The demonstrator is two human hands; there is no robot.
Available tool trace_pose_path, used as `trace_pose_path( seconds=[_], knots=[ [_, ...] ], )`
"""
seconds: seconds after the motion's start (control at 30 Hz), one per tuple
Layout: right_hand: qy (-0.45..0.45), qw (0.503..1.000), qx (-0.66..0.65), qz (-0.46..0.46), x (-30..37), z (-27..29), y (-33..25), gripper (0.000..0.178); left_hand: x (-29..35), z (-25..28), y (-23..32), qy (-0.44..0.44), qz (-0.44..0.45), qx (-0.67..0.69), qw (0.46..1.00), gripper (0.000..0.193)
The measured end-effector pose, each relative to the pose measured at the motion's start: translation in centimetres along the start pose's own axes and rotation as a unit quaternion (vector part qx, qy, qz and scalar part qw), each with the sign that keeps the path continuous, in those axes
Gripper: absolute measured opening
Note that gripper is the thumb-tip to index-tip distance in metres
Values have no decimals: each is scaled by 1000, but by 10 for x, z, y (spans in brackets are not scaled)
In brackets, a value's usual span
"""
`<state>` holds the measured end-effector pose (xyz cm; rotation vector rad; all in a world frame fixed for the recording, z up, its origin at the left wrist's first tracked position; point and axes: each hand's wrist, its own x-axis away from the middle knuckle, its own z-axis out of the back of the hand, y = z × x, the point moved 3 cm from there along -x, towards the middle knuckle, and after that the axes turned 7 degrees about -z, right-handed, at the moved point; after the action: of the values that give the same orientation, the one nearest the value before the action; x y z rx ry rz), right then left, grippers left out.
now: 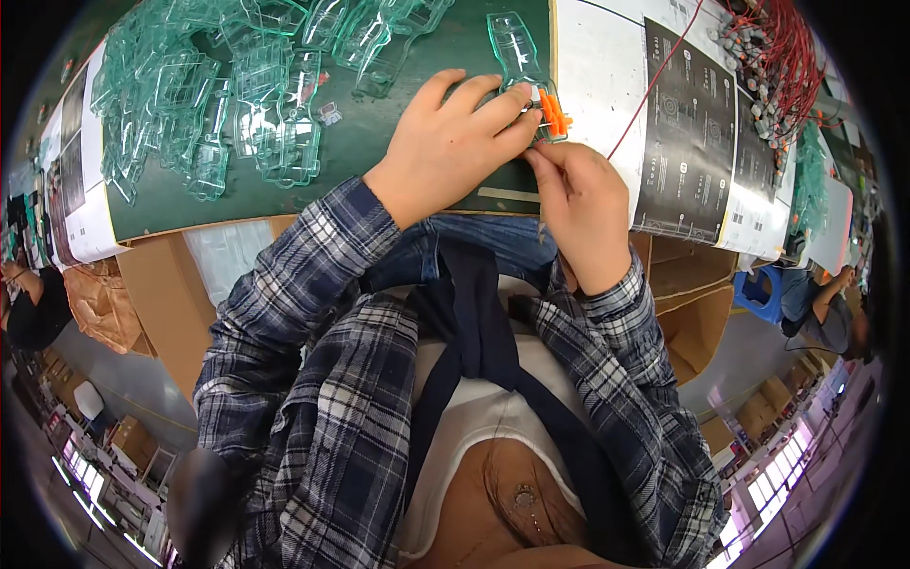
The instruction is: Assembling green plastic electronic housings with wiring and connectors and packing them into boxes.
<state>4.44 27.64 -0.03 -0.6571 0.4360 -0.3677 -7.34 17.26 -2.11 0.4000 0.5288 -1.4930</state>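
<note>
A clear green plastic housing (513, 47) lies on the green mat at the table's edge, its long end pointing away from me. Bright orange toothed pieces (555, 116) sit at its near end. My left hand (455, 142) reaches over from the left, its fingers bent and closed on the near part of the housing beside the orange pieces. From the right, my right hand (586, 201) pinches the housing's near edge between thumb and forefinger. The fingers cover part of that end, so any small part between them is hidden.
Many similar housings (275, 114) are heaped at the left on the green mat (379, 133). Printed black sheets (687, 133) lie on the right. Beyond them is a bundle of red wires (796, 57) with small parts. Cardboard boxes (166, 294) stand below the table; other people sit at both sides.
</note>
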Motion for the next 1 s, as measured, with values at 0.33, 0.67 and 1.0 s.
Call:
trace_pose_path(
  seconds=[0.33, 0.67, 1.0],
  knots=[
    [-14, 999, 33, 37, 6, 10, 20, 7, 1, 3, 2, -7, 24, 37, 999, 36],
    [-5, 999, 33, -17, -3, 6, 28, 17, -3, 3, -2, -16, 39, 72, 996, 36],
    [-28, 994, 40, 97, -37, 33, 5, 24, -2, -3, 18, 20, 180, 100, 978, 28]
  ],
)
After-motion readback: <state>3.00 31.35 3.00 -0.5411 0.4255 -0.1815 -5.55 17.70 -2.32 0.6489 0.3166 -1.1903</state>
